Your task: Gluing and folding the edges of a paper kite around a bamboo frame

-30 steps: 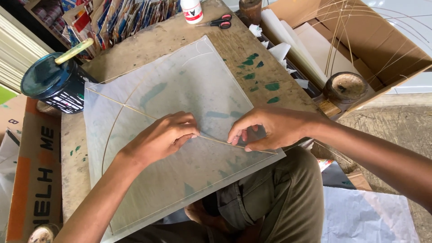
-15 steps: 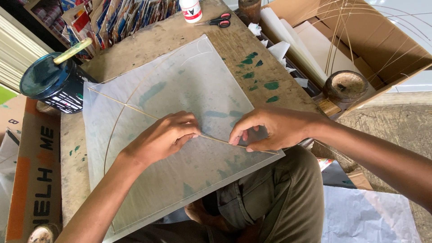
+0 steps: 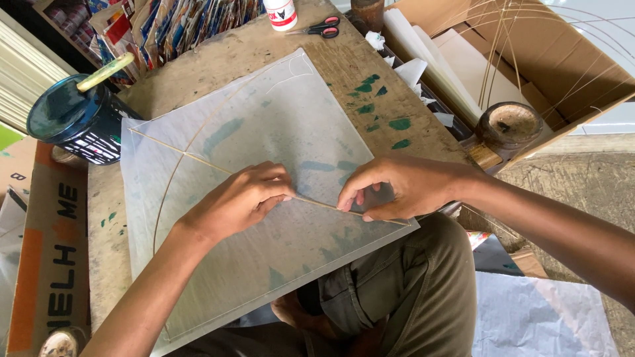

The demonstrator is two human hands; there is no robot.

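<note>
Table (image 3: 218, 63), paint-flecked wood, carries your translucent paper sheet (image 3: 284, 132). Across the sheet lies a thin stick (image 3: 198, 160), which your left hand (image 3: 241, 198) and right hand (image 3: 393, 188) press down, fingertips pinched together on it. Scissors (image 3: 322, 28) lie at the table's far edge.

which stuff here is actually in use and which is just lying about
In use: left hand and right hand pressing a thin stick onto the sheet of paper.
Lying about: scissors, white bottle, blue tub, cardboard box.
</note>
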